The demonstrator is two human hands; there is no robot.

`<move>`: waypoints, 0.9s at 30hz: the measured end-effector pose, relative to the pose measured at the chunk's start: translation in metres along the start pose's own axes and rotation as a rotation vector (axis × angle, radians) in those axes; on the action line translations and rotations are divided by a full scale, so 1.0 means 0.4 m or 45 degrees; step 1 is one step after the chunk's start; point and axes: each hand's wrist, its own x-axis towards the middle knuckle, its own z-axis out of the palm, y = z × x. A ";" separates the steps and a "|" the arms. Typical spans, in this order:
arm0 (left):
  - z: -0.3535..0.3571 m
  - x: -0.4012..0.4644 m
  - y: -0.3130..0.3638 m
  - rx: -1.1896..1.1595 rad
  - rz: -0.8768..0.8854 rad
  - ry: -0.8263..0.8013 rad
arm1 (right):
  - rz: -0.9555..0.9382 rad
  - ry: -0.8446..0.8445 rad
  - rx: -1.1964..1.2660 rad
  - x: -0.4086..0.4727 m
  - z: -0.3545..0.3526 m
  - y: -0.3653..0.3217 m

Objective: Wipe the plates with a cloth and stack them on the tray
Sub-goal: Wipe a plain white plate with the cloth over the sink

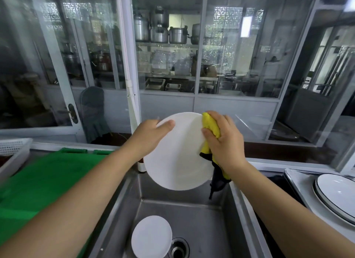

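I hold a large white plate (178, 154) tilted above the steel sink (192, 215). My left hand (151, 134) grips its left rim, thumb lying across the face. My right hand (223, 140) grips a yellow cloth (210, 127) with a dark edge and presses it against the plate's right rim; the cloth's tail hangs below my wrist. A smaller white plate (151, 236) lies in the sink basin beside the drain (179, 248). On the right, dark-rimmed white plates (338, 196) are stacked on a pale tray (299, 182).
A green board (38, 181) covers the counter at left, with a white perforated basket (13, 148) behind it. A small bottle (141, 166) stands at the sink's back edge. Glass partitions and a chair (94, 113) rise beyond the counter.
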 end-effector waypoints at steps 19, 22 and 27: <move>0.047 -0.030 -0.025 -0.676 -0.120 0.511 | -0.358 0.015 -0.669 -0.107 0.048 0.007; 0.057 -0.031 -0.035 -0.587 -0.139 0.491 | -0.251 0.049 -0.613 -0.060 0.035 0.000; 0.084 -0.032 -0.028 -0.448 -0.161 0.496 | -0.404 0.053 -0.578 0.002 0.054 -0.050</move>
